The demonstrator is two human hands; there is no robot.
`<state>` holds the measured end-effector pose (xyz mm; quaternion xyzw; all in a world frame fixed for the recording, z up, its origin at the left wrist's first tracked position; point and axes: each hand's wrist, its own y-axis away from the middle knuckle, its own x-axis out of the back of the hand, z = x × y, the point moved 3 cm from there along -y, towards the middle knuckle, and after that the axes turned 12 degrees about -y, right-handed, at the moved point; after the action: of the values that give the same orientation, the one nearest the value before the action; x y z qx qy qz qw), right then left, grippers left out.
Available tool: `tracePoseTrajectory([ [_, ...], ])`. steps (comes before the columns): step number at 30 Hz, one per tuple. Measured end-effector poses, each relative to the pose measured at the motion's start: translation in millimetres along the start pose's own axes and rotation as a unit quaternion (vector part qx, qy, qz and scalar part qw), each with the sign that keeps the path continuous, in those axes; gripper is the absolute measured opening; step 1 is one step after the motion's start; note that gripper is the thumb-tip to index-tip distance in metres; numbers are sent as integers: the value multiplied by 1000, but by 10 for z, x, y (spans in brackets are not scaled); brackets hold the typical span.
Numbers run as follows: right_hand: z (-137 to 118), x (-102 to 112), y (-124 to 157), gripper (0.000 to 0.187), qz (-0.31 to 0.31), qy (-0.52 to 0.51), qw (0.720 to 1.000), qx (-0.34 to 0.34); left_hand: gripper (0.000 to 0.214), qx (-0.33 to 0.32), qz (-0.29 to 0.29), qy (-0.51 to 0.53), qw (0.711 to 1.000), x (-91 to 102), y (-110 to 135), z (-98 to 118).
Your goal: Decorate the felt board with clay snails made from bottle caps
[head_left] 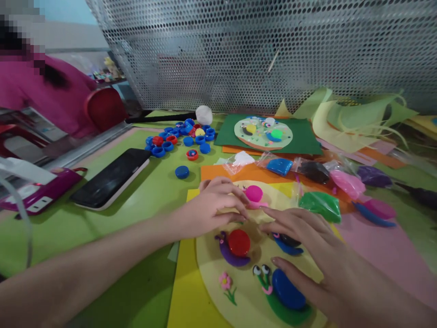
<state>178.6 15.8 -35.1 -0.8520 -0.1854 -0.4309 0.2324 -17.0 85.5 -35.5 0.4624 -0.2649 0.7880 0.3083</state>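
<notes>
A pale yellow round sheet (246,291) lies in front of me with clay snails on it: a purple one with a red cap (238,242), a green one with a blue cap (287,291), a blue one partly under my right hand, and a pink cap snail (254,193). My left hand (215,205) rests on the sheet's far edge, fingers stretched toward the pink cap snail, touching its pink clay. My right hand (307,246) lies flat over the sheet, fingers spread, pointing left toward the same spot. Neither hand holds anything I can see.
Several blue and red bottle caps (180,136) lie scattered at the back beside a white ball (204,115). A black phone (111,178) sits left. Bags of coloured clay (321,205) line the right. A decorated disc (262,132) rests on green paper. A person in pink (44,91) sits far left.
</notes>
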Motion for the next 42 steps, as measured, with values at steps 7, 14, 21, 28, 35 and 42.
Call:
tracePoseTrajectory([
  [7,-104,-15,-26,47,36,69,996,48,10,-14,0,-23,1000,-19,-6,-25],
  [14,-163,-68,-90,67,-14,58,998,38,8,-16,2,-24,1000,-32,-19,-31],
  [21,-176,-107,-78,64,-19,31,999,34,9,-7,8,-17,1000,-24,-29,-26],
  [28,-201,-117,-107,74,-23,13,999,41,7,-30,46,-42,998,43,4,-20],
  [35,-252,-95,-106,72,-18,12,999,43,6,-41,36,-64,996,52,1,-35],
  [42,-275,-112,-129,64,-26,20,998,45,8,-61,68,-92,992,74,36,-65],
])
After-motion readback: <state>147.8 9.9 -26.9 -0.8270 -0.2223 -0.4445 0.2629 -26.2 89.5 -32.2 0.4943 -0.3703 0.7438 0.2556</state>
